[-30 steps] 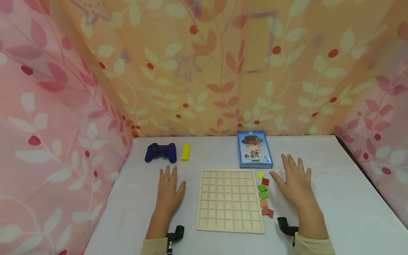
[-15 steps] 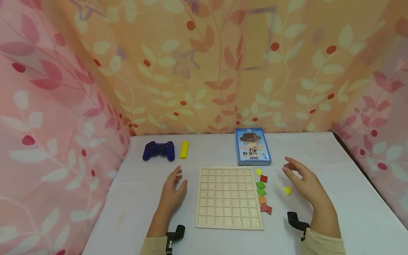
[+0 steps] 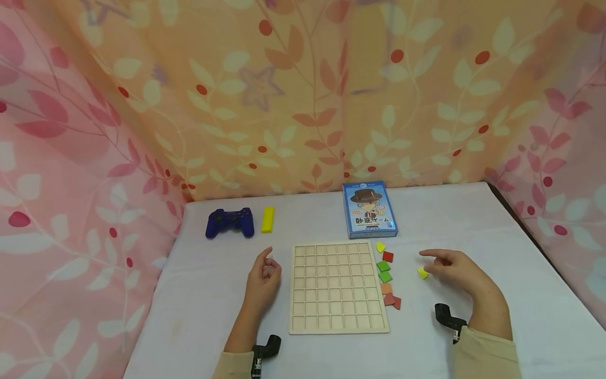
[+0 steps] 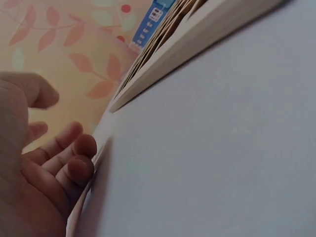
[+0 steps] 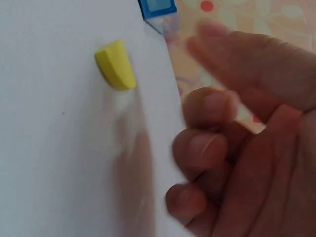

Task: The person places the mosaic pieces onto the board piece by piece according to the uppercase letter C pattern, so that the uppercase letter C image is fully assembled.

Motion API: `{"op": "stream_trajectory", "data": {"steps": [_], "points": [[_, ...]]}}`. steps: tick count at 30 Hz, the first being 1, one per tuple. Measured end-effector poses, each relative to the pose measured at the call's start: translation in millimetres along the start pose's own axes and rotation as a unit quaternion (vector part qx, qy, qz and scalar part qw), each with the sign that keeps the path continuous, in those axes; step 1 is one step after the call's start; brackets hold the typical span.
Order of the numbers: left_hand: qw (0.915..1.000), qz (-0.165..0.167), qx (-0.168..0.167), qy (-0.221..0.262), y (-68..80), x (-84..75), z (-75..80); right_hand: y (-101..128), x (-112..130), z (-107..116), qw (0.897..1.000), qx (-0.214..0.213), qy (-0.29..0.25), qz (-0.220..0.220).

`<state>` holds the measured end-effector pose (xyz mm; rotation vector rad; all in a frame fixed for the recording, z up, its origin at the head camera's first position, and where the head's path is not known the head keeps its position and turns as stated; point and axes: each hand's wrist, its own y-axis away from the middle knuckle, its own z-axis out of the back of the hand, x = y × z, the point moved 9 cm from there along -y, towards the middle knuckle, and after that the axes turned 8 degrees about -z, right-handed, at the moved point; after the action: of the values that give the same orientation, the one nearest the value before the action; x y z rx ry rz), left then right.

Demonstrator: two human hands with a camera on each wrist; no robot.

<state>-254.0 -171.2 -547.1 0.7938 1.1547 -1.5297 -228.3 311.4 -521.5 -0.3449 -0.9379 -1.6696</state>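
Note:
A small yellow wedge-like piece [image 5: 117, 66] with a rounded side lies on the white table. My right hand [image 3: 456, 271] hovers beside it; in the head view the thumb overlaps the piece. The index finger reaches out while the other fingers curl loosely, holding nothing. To the left, my left hand [image 3: 263, 281] hangs with relaxed, bent fingers and nothing in them. Between the hands lies a pale wooden grid board [image 3: 338, 287], its cells bare. Along its right edge sit a yellow piece [image 3: 381, 247], a red square [image 3: 387, 256], green tiles [image 3: 383, 266], an orange tile [image 3: 386, 288] and reddish tiles [image 3: 389, 299].
At the back left are a dark blue game controller [image 3: 230, 222] and a yellow bar [image 3: 268, 219]. A blue card-game box [image 3: 370, 209] lies behind the board. A flowered curtain [image 3: 303, 105] closes off the back and sides of the table.
My right hand has moved right, uncovering the yellow piece, then come down beside it with fingers bent and index out. My left hand's fingers have curled. The head view has shifted slightly.

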Motion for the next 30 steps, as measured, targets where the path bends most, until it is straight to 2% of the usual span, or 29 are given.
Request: {"op": "stream_trajectory", "data": {"steps": [5, 10, 16, 26, 30], "points": [[0.9995, -0.014, -0.014, -0.023, -0.5, 2.2, -1.0, -4, -9, -13, 0.999, 0.04, 0.001, -0.021], [0.9975, -0.033, -0.005, -0.062, -2.1, 1.3, -3.5, -6, -8, -16, 0.999, 0.032, 0.008, -0.018], [0.9956, -0.059, -0.013, -0.071, -1.8, -1.2, -2.9, -10, -8, -18, 0.999, 0.015, 0.021, -0.026], [0.9956, -0.05, -0.015, -0.078, 0.3, 6.4, -2.4, -13, -12, -19, 0.998, 0.024, 0.054, -0.019], [0.9957, -0.047, -0.014, -0.078, -1.6, 6.4, -3.6, -16, -12, -15, 0.998, 0.014, 0.056, -0.02]]}}
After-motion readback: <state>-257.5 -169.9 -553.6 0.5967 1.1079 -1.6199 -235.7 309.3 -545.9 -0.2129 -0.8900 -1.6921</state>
